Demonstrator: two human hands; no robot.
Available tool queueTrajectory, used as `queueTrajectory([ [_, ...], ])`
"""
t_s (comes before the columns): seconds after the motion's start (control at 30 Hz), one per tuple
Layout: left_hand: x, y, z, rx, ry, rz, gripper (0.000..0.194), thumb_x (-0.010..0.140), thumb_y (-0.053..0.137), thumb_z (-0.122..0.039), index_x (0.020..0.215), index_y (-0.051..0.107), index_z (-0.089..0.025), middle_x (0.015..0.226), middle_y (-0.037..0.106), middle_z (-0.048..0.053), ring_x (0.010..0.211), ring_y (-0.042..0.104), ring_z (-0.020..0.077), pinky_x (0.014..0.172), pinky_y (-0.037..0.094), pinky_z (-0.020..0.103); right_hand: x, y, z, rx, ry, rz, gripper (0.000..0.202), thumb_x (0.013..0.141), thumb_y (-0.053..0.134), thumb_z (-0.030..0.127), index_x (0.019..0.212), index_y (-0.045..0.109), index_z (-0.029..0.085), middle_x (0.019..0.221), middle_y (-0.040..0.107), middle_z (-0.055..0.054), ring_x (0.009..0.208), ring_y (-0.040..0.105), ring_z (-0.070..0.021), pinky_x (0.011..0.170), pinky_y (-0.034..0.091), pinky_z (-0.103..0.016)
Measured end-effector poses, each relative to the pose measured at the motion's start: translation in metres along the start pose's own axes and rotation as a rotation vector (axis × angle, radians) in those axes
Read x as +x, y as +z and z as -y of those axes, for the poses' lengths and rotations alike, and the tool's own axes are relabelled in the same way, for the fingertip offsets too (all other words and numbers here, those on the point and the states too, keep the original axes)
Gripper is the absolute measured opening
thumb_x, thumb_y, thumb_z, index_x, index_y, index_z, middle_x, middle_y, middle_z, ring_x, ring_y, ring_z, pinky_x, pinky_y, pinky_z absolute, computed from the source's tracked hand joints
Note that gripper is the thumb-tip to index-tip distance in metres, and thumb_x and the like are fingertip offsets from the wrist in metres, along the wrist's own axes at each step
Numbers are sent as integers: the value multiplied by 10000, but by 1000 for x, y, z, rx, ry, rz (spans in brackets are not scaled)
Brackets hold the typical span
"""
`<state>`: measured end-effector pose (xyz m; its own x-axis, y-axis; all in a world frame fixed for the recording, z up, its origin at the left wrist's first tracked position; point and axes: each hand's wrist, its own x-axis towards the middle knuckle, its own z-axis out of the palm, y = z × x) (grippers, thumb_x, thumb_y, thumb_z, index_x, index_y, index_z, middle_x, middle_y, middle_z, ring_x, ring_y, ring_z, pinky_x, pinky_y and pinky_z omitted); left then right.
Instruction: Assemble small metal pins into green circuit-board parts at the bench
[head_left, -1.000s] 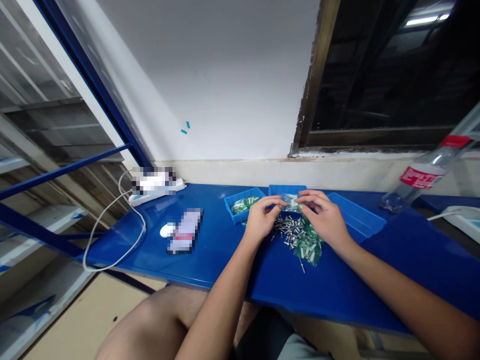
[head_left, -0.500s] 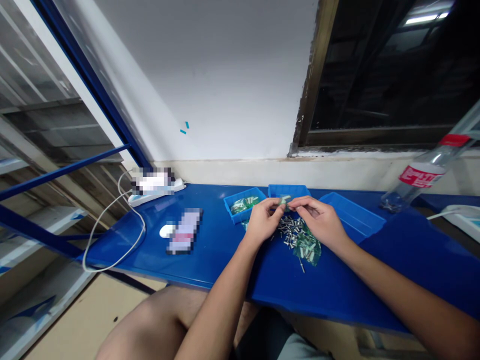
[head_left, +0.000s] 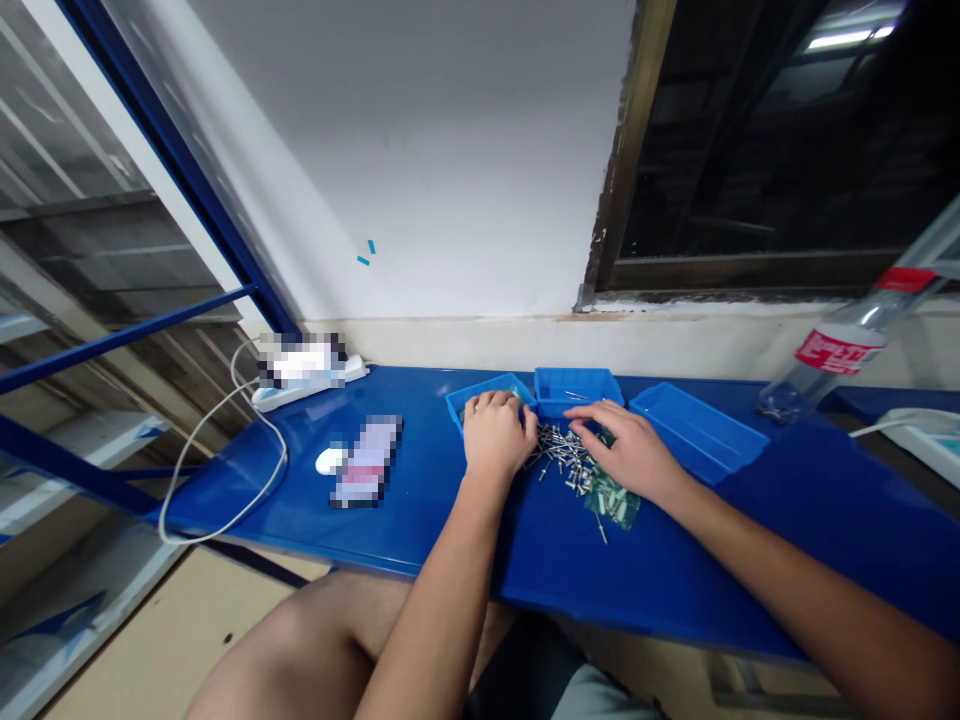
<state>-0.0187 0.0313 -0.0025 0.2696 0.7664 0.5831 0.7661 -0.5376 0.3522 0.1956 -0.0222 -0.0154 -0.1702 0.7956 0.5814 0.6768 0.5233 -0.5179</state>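
Note:
My left hand point(head_left: 496, 432) is over the left blue bin point(head_left: 491, 384), its fingers curled down at the bin and their tips hidden. My right hand point(head_left: 624, 445) hovers above the pile of metal rivets point(head_left: 559, 450), thumb and fingers apart with nothing between them. A green plastic bag with pale pieces point(head_left: 615, 502) lies on the blue table just below my right hand. Behind the pile stands the middle blue bin point(head_left: 577, 384), with a few thin metal pieces in it.
At the right are another blue bin point(head_left: 701, 430) and a clear bottle with a red cap point(head_left: 840, 350). A blurred phone point(head_left: 369, 462), a white round object point(head_left: 330, 461) and a white power strip point(head_left: 311, 388) with a looping cable are at the left.
My hands have parted. My left hand has moved left from above the pile to the left bin. The green packet that was between my fingers no longer shows there; my right hand's fingers have spread.

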Motion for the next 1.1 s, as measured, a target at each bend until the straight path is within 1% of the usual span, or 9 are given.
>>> queueTrajectory([
  [0.13, -1, 3, -2, 34, 23, -4, 236, 1008, 553, -275, 959, 763, -180, 1106, 772, 146, 1120, 651, 322, 1094, 399, 531, -3, 7, -7, -76, -88, 122, 242, 1003, 614, 269, 1178, 777, 307, 1115, 794, -64, 1123, 680, -318, 1022, 545, -539],
  [0.27, 0, 2, -4, -9, 76, -61, 204, 1010, 551, -236, 1059, 745, -197, 1280, 723, 134, 1291, 588, 335, 1141, 388, 544, -5, 12, -17, -88, -91, 154, 244, 998, 631, 277, 1182, 788, 307, 1120, 799, -73, 1145, 682, -320, 1015, 561, -542],
  [0.33, 1, 2, -6, -70, 126, -77, 201, 1002, 559, -209, 1098, 735, -211, 1301, 706, 120, 1324, 568, 324, 1162, 391, 533, -5, 13, -19, -87, -98, 165, 239, 968, 671, 273, 1169, 793, 315, 1110, 801, -69, 1139, 684, -322, 1022, 558, -554],
  [0.5, 1, 3, -14, -290, 173, -39, 226, 1030, 519, -206, 1126, 724, -198, 1208, 717, 115, 1203, 610, 281, 1111, 471, 470, -2, 12, -17, -115, -86, 168, 237, 929, 678, 211, 1107, 804, 304, 1047, 799, -69, 1068, 697, -313, 978, 567, -530],
  [0.63, 0, 5, -17, -390, 183, -3, 230, 1041, 514, -215, 1120, 729, -194, 1195, 720, 113, 1197, 618, 269, 1110, 484, 441, -2, 11, -14, -105, -59, 151, 220, 937, 640, 178, 1030, 799, 298, 1022, 801, -58, 1025, 707, -302, 938, 575, -497],
  [0.73, 0, 6, -18, -417, 168, 31, 235, 1046, 508, -226, 1106, 734, -200, 1175, 731, 107, 1178, 633, 271, 1100, 491, 449, -2, 11, -13, -64, -24, 116, 186, 936, 649, 201, 1005, 787, 304, 1023, 803, -41, 1003, 726, -291, 918, 584, -471],
  [0.87, 0, 4, -19, -455, 136, 70, 254, 1052, 505, -255, 1094, 751, -202, 1139, 760, 100, 1112, 679, 267, 1046, 517, 427, 0, 7, -11, 17, 44, -8, 164, 942, 661, 251, 1063, 765, 289, 1035, 792, -44, 966, 743, -278, 912, 607, -464],
  [1.0, 1, 3, -23, -568, 64, 144, 261, 1042, 543, -299, 1085, 786, -213, 1102, 804, 73, 974, 734, 245, 913, 561, 371, 3, 2, -2, 109, 62, -142, 276, 947, 677, 300, 1220, 723, 288, 1113, 740, -76, 980, 724, -277, 904, 628, -466],
  [1.1, 1, 4, -25, -701, -19, 231, 286, 1029, 590, -386, 1117, 801, -213, 1062, 818, 61, 895, 747, 236, 816, 580, 343, 3, 0, 8, 194, 39, -206, 347, 965, 670, 302, 1312, 687, 289, 1190, 686, -98, 1029, 712, -273, 947, 634, -465],
])
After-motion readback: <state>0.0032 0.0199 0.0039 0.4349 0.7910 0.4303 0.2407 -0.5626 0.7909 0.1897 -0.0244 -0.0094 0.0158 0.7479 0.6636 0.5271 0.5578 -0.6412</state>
